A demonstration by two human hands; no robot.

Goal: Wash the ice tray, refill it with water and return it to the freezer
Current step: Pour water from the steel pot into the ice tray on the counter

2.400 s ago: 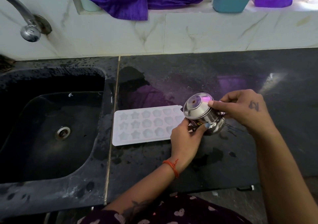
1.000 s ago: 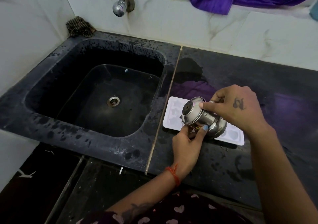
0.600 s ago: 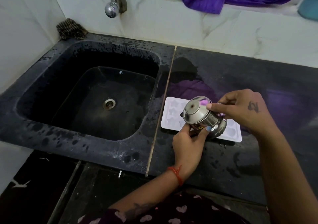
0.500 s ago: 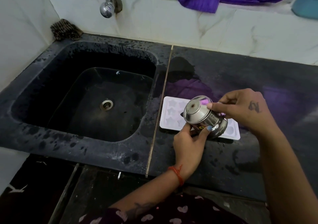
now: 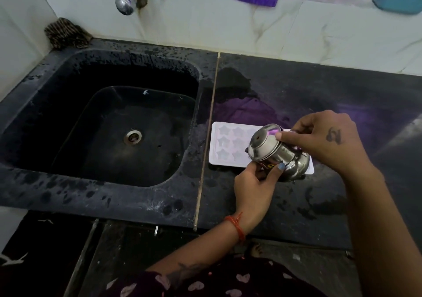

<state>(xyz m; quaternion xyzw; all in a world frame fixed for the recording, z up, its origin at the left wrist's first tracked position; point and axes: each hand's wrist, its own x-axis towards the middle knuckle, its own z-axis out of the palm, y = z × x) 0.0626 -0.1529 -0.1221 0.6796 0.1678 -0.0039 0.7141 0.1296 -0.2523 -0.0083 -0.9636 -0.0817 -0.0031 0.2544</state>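
Both hands [image 5: 255, 187] tilt rounded steel pot [image 5: 277, 154] over star-moulded tray [image 5: 228, 147].

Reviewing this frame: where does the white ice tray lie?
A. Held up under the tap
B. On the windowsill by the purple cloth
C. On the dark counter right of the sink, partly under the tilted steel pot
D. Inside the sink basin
C: the ice tray lies flat on the counter beside the sink, while both hands tilt the steel pot over it.
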